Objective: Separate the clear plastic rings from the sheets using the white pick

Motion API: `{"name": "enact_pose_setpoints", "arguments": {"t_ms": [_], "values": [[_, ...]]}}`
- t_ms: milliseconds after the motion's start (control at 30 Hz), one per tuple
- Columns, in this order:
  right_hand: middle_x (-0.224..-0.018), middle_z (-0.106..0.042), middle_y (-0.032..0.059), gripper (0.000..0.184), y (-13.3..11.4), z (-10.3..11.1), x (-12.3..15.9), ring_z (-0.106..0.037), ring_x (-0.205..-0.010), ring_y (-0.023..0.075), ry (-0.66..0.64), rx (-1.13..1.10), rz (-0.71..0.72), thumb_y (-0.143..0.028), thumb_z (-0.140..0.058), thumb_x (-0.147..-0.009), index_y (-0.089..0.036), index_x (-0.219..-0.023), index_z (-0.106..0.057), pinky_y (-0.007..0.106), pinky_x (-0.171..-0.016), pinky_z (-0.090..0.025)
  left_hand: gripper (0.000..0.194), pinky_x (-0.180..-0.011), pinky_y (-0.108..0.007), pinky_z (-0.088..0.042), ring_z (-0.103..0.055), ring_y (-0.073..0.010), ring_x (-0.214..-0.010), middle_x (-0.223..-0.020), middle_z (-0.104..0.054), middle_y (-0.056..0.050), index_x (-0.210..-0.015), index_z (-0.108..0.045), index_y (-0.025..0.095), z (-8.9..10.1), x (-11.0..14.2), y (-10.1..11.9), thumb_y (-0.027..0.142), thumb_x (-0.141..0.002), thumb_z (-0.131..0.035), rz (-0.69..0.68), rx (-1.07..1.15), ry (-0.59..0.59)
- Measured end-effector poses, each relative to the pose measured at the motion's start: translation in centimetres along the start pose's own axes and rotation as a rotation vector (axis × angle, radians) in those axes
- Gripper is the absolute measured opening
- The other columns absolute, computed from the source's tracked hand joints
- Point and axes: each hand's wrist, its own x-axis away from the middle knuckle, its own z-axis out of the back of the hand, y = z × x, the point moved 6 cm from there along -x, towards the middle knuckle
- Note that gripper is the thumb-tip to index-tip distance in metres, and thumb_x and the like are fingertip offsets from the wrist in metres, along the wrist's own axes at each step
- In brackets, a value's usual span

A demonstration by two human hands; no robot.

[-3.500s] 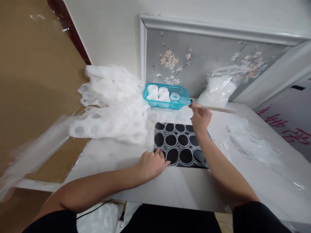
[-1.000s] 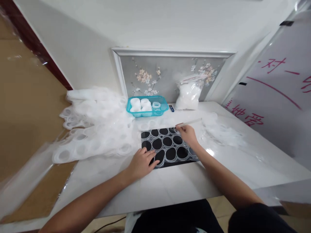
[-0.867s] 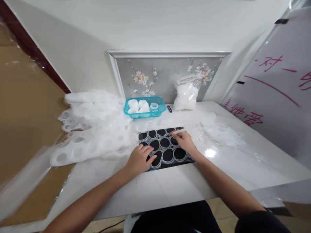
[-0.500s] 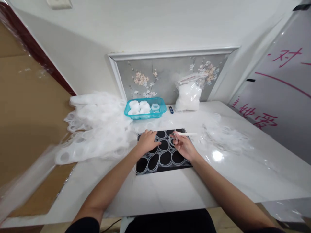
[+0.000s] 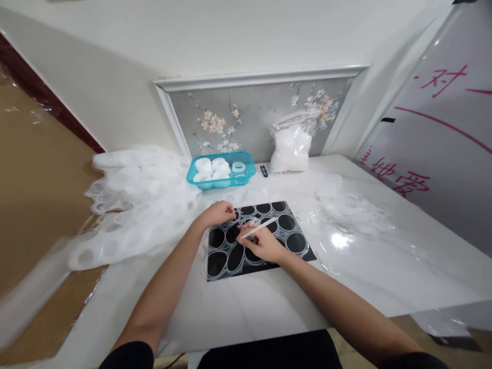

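Note:
A black mat [image 5: 217,238] lies on the table under a translucent sheet patterned with round ring outlines [image 5: 286,222]. My right hand [image 5: 265,245] is over the middle of it, fingers closed on a slim white pen-like tool [image 5: 265,224]. The tool slants down to the left, its tip by my fingertips. Small pale loops [image 5: 253,222] show beside those fingers; I cannot tell whether they are held. At the mat's upper left edge rests my left hand [image 5: 220,212], fingers curled together; what they pinch, if anything, is hidden.
Behind the mat stands a turquoise basket [image 5: 221,183] with white round pieces. Right of it are a small dark blue tool [image 5: 264,170] and a clear bag of white material [image 5: 291,148]. Translucent ring sheets [image 5: 142,215] pile up at left; clear scraps [image 5: 349,210] lie at right.
My right hand has moved left and down to the mat's middle with the white tool, now tilted. My left hand has shifted to the upper left edge, its fingers curled in. The view shifted slightly.

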Motion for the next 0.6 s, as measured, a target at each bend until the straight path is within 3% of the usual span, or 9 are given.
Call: {"name": "enact_pose_setpoints", "arguments": {"t_ms": [67,267,600], "values": [[-0.089,-0.069,0.0055,0.019,0.3,-0.1,-0.2,-0.064,-0.098,0.0227,-0.012,0.047,-0.012,-0.033,-0.055,-0.092,-0.022,-0.085,-0.068,0.046,-0.103,-0.045,0.019,-0.067,-0.023,-0.046,-0.066,-0.0170,-0.078,-0.080,-0.073,-0.003,-0.082,-0.069,0.015,-0.2,-0.2,0.0,0.028,-0.077,-0.055,0.004,0.015,-0.014],[-0.090,-0.070,0.0051,0.013,1.2,0.3,-0.2,-0.067,-0.101,0.0250,-0.015,0.121,-0.121,-0.028,-0.058,-0.089,-0.021,-0.084,-0.068,0.041,-0.095,-0.049,0.016,-0.065,-0.024,-0.044,-0.065,-0.0175,-0.074,-0.075,-0.073,-0.004,-0.077,-0.071,0.016,-0.4,0.0,-0.2,0.022,-0.073,-0.057,0.064,-0.016,0.010],[-0.094,-0.072,0.0058,0.013,1.4,0.0,0.0,-0.066,-0.105,0.0245,-0.009,0.128,-0.140,-0.024,-0.057,-0.089,-0.020,-0.084,-0.068,0.039,-0.098,-0.048,0.015,-0.069,-0.023,-0.045,-0.065,-0.0165,-0.074,-0.072,-0.072,-0.002,-0.072,-0.074,0.019,-0.2,-0.1,-1.6,0.020,-0.070,-0.060,0.174,-0.022,0.010]]}}
